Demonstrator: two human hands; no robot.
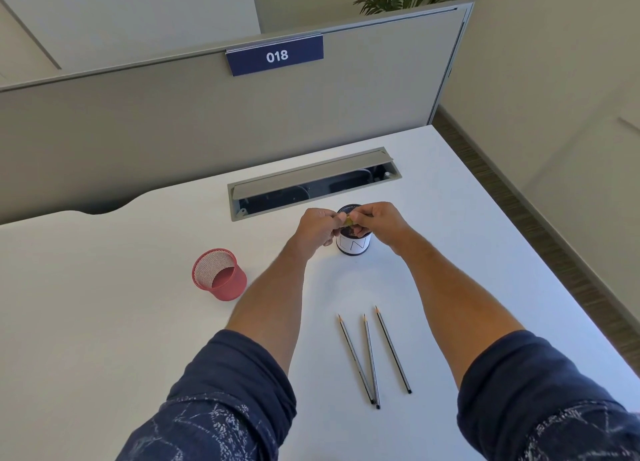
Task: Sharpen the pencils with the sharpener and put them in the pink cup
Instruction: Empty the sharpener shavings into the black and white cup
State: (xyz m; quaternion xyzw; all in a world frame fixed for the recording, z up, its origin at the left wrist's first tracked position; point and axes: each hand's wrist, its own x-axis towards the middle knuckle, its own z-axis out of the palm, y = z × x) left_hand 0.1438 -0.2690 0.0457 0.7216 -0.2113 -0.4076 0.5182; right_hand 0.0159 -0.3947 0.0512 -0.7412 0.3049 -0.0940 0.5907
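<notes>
Both hands, left (317, 230) and right (375, 221), pinch a small yellowish sharpener (348, 221) over a dark can (353, 245); three pencils (370, 356) on tabletop (104, 322), pink cup (220, 275) left.

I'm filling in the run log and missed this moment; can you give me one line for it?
left hand and right hand: both hold small yellowish object over black-and-white cup | three pencils on desk | pink cup empty

navy sleeves (235, 384) (white-flecked), pushed up, bare forearms
</notes>
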